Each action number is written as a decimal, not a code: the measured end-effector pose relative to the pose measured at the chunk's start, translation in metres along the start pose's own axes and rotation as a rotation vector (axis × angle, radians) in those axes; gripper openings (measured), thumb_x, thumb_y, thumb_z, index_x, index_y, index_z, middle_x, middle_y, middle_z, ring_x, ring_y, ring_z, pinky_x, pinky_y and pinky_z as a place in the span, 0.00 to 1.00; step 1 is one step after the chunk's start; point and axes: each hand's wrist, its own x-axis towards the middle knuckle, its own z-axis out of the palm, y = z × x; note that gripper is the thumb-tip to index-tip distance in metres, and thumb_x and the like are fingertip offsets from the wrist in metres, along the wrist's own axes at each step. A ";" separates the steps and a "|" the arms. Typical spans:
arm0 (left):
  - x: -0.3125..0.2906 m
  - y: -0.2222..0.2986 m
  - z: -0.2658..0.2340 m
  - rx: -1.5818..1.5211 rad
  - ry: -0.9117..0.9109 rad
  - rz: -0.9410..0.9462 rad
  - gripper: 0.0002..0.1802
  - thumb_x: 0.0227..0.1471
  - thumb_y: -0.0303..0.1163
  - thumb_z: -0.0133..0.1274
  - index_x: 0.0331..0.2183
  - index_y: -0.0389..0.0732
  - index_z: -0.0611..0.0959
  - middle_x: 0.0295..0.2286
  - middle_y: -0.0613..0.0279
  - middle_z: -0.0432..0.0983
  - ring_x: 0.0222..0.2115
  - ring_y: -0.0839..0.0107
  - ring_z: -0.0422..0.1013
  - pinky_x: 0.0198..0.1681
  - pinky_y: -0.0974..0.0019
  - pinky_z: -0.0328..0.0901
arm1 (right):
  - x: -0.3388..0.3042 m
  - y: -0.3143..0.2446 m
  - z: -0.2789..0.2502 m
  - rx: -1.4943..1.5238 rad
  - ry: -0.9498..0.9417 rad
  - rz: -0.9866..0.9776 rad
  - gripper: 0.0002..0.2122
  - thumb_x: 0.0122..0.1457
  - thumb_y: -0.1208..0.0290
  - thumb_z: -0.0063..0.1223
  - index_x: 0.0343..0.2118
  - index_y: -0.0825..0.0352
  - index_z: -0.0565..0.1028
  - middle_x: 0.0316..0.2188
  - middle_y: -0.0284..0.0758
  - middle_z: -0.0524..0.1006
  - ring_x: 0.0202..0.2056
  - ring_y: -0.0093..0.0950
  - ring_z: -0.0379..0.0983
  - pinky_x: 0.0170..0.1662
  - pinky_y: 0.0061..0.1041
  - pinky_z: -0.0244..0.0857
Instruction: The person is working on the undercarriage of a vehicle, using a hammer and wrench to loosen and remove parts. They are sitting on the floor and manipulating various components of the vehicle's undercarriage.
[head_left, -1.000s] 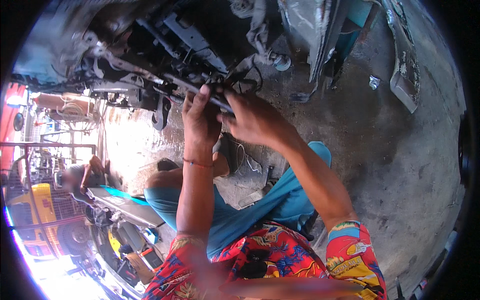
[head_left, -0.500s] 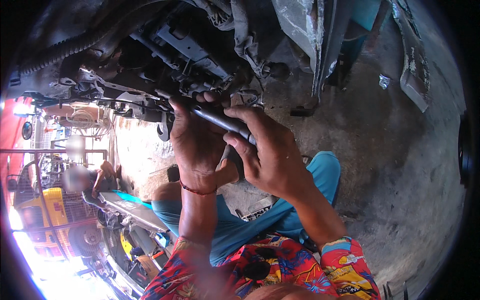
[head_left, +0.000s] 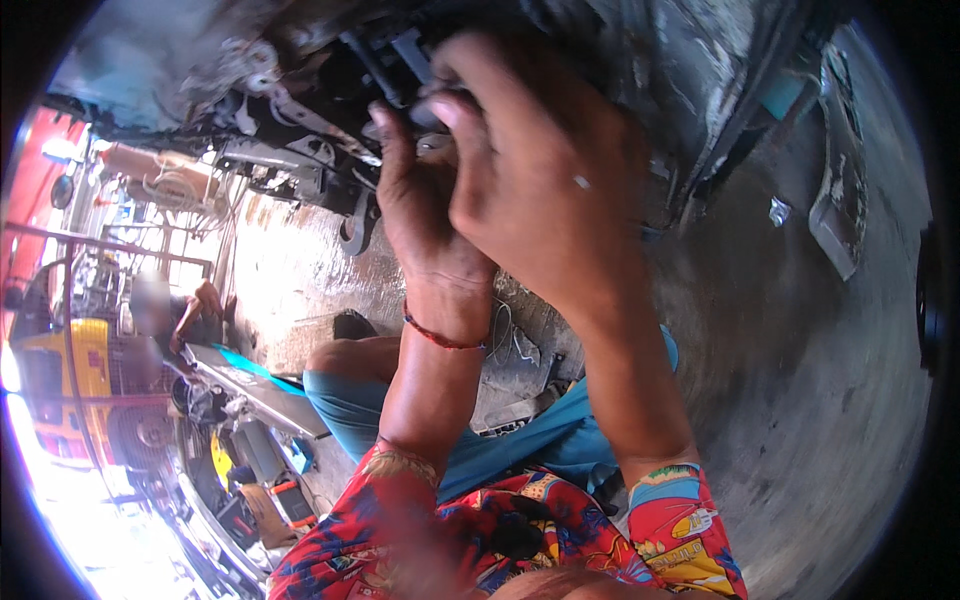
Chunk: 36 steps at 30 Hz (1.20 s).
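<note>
My left hand (head_left: 430, 215) is raised under the vehicle's dark mechanical parts (head_left: 300, 120), palm up, thumb pointing upward. A grey metal rod (head_left: 428, 113) shows only as a short piece between my hands. Across it reaches my right hand (head_left: 555, 170), slightly smeared by motion, its thumb and forefinger bent round the rod's visible piece. The right hand hides most of the left fingers and the rest of the rod.
A metal strip (head_left: 838, 200) leans at the right, near a crumpled foil scrap (head_left: 779, 210). Below my wrists a dark flat part (head_left: 525, 405) lies on the floor. Another person (head_left: 195, 310) sits at the far left beside a long panel (head_left: 260, 390).
Both hands have risen toward the vehicle parts. My right hand has swung up and over the left, covering most of the rod that lay across both hands. The view has shifted too.
</note>
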 end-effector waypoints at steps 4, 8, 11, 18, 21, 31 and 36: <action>-0.009 0.005 0.006 -0.134 0.049 -0.112 0.31 0.67 0.57 0.51 0.54 0.37 0.78 0.50 0.52 0.80 0.53 0.57 0.74 0.62 0.53 0.66 | -0.024 -0.011 -0.012 0.070 -0.096 0.033 0.05 0.64 0.76 0.58 0.42 0.66 0.77 0.34 0.42 0.80 0.34 0.46 0.80 0.37 0.40 0.73; -0.018 0.003 0.004 0.048 0.170 -0.122 0.26 0.65 0.50 0.55 0.54 0.39 0.77 0.47 0.54 0.80 0.50 0.58 0.75 0.60 0.52 0.66 | -0.050 -0.004 -0.017 0.143 -0.129 0.086 0.06 0.69 0.74 0.53 0.45 0.69 0.77 0.39 0.45 0.81 0.38 0.45 0.81 0.41 0.38 0.73; -0.019 -0.007 -0.013 0.244 0.331 -0.029 0.19 0.62 0.43 0.59 0.46 0.40 0.80 0.41 0.56 0.81 0.46 0.59 0.76 0.55 0.52 0.69 | -0.077 0.006 -0.015 0.147 -0.061 0.133 0.09 0.70 0.72 0.52 0.49 0.70 0.75 0.42 0.45 0.80 0.42 0.39 0.80 0.47 0.35 0.72; -0.035 0.004 -0.073 0.696 0.458 0.031 0.28 0.56 0.24 0.63 0.55 0.40 0.69 0.43 0.60 0.77 0.46 0.61 0.74 0.54 0.52 0.69 | -0.173 0.038 0.014 0.316 -0.125 0.620 0.09 0.68 0.78 0.50 0.49 0.69 0.72 0.42 0.46 0.79 0.42 0.45 0.79 0.45 0.37 0.71; -0.034 0.015 -0.090 0.871 0.418 0.053 0.30 0.53 0.20 0.63 0.55 0.39 0.68 0.44 0.59 0.76 0.46 0.64 0.73 0.54 0.58 0.69 | -0.188 0.056 0.040 0.312 -0.230 0.759 0.15 0.65 0.83 0.48 0.53 0.66 0.72 0.46 0.48 0.77 0.47 0.52 0.76 0.50 0.42 0.69; -0.021 0.014 -0.103 0.921 0.424 0.023 0.29 0.58 0.23 0.64 0.57 0.39 0.69 0.49 0.57 0.75 0.50 0.63 0.74 0.57 0.59 0.68 | -0.190 0.095 0.055 0.320 -0.238 0.534 0.20 0.63 0.84 0.46 0.58 0.67 0.72 0.49 0.52 0.75 0.52 0.56 0.72 0.55 0.46 0.67; -0.027 0.015 -0.094 0.833 0.386 0.009 0.27 0.62 0.22 0.60 0.59 0.42 0.68 0.53 0.51 0.74 0.56 0.54 0.73 0.59 0.49 0.69 | -0.186 0.090 0.044 0.284 -0.219 0.508 0.15 0.65 0.80 0.50 0.55 0.69 0.72 0.44 0.52 0.74 0.46 0.55 0.73 0.49 0.49 0.67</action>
